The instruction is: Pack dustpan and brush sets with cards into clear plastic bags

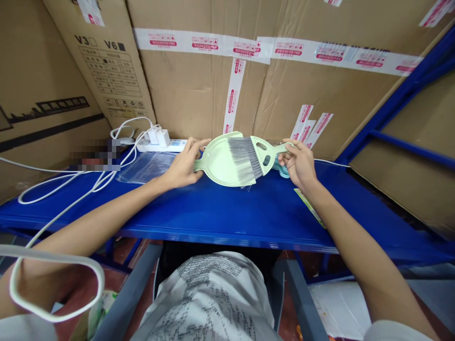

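My left hand (185, 163) grips the short handle of a pale green dustpan (217, 163), its scoop opening toward the right. A matching small hand brush (261, 154) has its handle held by the fingers of my right hand (297, 158). The brush's grey bristles (245, 158) lie across the open end of the dustpan, pointing left. Both things are held above the blue table (220, 213). Behind the brush handle, partly hidden near my right fingers, is a teal object (282, 169) whose kind I cannot make out.
White cables (103, 177) run across the table's left side to a power strip (174, 145) with chargers. A clear plastic bag (147, 166) lies beside it. Cardboard (192, 90) walls the back, a blue metal frame (398, 151) the right. A green-edged strip (309, 207) lies near my right forearm.
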{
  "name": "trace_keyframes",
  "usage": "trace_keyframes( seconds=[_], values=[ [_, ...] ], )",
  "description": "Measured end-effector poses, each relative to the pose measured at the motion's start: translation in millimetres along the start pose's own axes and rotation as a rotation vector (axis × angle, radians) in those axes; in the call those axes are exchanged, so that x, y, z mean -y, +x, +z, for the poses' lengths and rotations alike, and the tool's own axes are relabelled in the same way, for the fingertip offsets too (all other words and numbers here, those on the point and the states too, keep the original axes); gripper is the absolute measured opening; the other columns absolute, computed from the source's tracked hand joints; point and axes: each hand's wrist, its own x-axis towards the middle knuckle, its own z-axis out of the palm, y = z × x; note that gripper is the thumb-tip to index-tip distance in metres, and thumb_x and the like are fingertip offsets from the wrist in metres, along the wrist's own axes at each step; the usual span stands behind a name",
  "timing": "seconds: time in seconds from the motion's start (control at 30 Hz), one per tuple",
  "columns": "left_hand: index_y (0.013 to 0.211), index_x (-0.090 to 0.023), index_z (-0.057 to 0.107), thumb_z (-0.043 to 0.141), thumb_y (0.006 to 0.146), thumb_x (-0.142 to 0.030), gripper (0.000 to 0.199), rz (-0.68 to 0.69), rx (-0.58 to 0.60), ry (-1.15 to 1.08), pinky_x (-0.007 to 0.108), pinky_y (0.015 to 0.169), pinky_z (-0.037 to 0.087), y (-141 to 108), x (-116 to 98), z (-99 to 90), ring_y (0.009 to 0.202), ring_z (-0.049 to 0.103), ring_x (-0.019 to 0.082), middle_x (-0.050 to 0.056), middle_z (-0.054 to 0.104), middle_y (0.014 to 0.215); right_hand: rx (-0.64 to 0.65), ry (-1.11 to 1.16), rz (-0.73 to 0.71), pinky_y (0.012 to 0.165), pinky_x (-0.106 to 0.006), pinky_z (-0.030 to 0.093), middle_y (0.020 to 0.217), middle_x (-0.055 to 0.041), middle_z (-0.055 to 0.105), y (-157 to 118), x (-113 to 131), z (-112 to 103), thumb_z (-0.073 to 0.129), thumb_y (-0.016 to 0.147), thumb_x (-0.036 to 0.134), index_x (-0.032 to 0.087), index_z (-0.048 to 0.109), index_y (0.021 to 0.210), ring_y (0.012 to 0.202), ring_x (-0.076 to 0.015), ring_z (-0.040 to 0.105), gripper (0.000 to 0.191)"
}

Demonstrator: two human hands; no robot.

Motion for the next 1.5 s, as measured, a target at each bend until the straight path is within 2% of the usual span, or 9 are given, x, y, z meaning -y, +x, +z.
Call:
trace_keyframes(
  seconds=[0.13, 0.33, 0.6, 0.8, 0.93, 1.07, 1.17, 1.33, 1.5],
  values=[
    [0.153, -0.021, 0.04, 0.064, 0.073, -0.017, 0.084, -0.018, -0.028, -0.101, 0.043, 0.094, 0.055, 1, 1, 4.4, 0.104, 0.053, 0.025, 0.009, 0.052, 0.118, 0.149, 0.121, 0.127, 0.036, -0.017, 0.032, 0.077, 0.003, 0.064, -16, 2, 14, 0.081, 0.081, 0.045, 0.022, 0.061, 0.101, 0.052, -0.009, 0.054, 0.036],
    [0.152, -0.018, 0.044, 0.063, 0.067, -0.012, 0.086, 0.04, -0.039, -0.134, 0.041, 0.091, 0.052, 1, -3, 7.5, 0.098, 0.053, 0.024, 0.007, 0.052, 0.111, 0.339, -0.044, 0.193, 0.041, -0.027, 0.051, 0.078, 0.001, 0.064, -35, -10, 34, 0.09, 0.073, 0.062, 0.023, 0.062, 0.095, 0.063, -0.0171, 0.063, 0.053],
    [0.158, -0.018, 0.035, 0.062, 0.068, -0.01, 0.095, 0.066, 0.18, -0.215, 0.041, 0.092, 0.053, -5, 1, 18.9, 0.096, 0.054, 0.022, 0.009, 0.051, 0.122, -0.418, -0.91, -0.685, 0.08, -0.044, 0.056, 0.085, -0.0094, 0.066, -8, 11, -13, 0.057, 0.102, 0.056, 0.021, 0.064, 0.09, 0.088, -0.0284, 0.069, 0.037],
    [0.162, -0.021, 0.031, 0.079, 0.079, -0.022, 0.096, 0.027, 0.28, -0.382, 0.039, 0.089, 0.056, -10, 1, 28.6, 0.093, 0.057, 0.019, 0.009, 0.052, 0.124, 0.122, -1.272, -1.005, 0.078, -0.036, 0.053, 0.116, -0.0116, 0.079, -42, -2, 16, 0.057, 0.105, 0.029, 0.019, 0.075, 0.106, 0.1, -0.0261, 0.075, 0.021],
    [0.165, -0.029, 0.027, 0.093, 0.075, -0.039, 0.113, -0.097, 0.356, -0.585, 0.04, 0.088, 0.058, -11, -1, 28.1, 0.096, 0.061, 0.019, 0.01, 0.05, 0.131, 0.473, -1.441, -0.983, 0.065, -0.034, 0.046, 0.121, -0.0111, 0.08, -71, -18, 41, 0.054, 0.107, 0.022, 0.017, 0.076, 0.122, 0.099, -0.0244, 0.075, 0.027],
    [0.165, -0.034, 0.03, 0.096, 0.071, -0.036, 0.115, -0.17, 0.44, -0.75, 0.043, 0.094, 0.058, -12, -2, 25.9, 0.107, 0.065, 0.022, 0.008, 0.051, 0.132, 0.691, -1.46, -0.836, 0.063, -0.036, 0.046, 0.122, -0.0149, 0.078, -87, -24, 54, 0.055, 0.108, 0.039, 0.016, 0.076, 0.129, 0.102, -0.0286, 0.071, 0.038],
    [0.163, -0.032, 0.036, 0.094, 0.073, -0.032, 0.107, -0.209, 0.473, -0.812, 0.041, 0.089, 0.058, -12, -4, 25.1, 0.101, 0.066, 0.019, 0.008, 0.053, 0.131, 0.832, -1.278, -0.797, 0.087, -0.045, 0.054, 0.128, -0.0159, 0.076, -88, -22, 57, 0.057, 0.105, 0.058, 0.019, 0.078, 0.129, 0.116, -0.0338, 0.064, 0.05],
    [0.152, -0.027, 0.049, 0.097, 0.07, -0.03, 0.095, -0.319, 0.486, -0.85, 0.036, 0.085, 0.058, -8, -10, 19.3, 0.098, 0.068, 0.019, 0.007, 0.058, 0.126, 1.105, -1.096, -0.531, 0.126, -0.068, 0.026, 0.177, -0.0132, 0.032, -79, -20, 50, 0.053, 0.106, 0.064, 0.033, 0.055, 0.161, 0.163, -0.042, 0.021, 0.063],
    [0.14, -0.016, 0.059, 0.088, 0.082, -0.052, 0.074, -0.571, 0.616, -1.001, 0.024, 0.054, 0.049, -4, -13, 11.0, 0.078, 0.07, 0.018, 0.01, 0.07, 0.103, 1.239, -1.108, -0.232, 0.133, -0.065, 0.008, 0.184, -0.0074, -0.005, -80, -16, 48, 0.044, 0.109, 0.067, 0.038, 0.024, 0.173, 0.168, -0.0406, -0.006, 0.073]
  ],
)
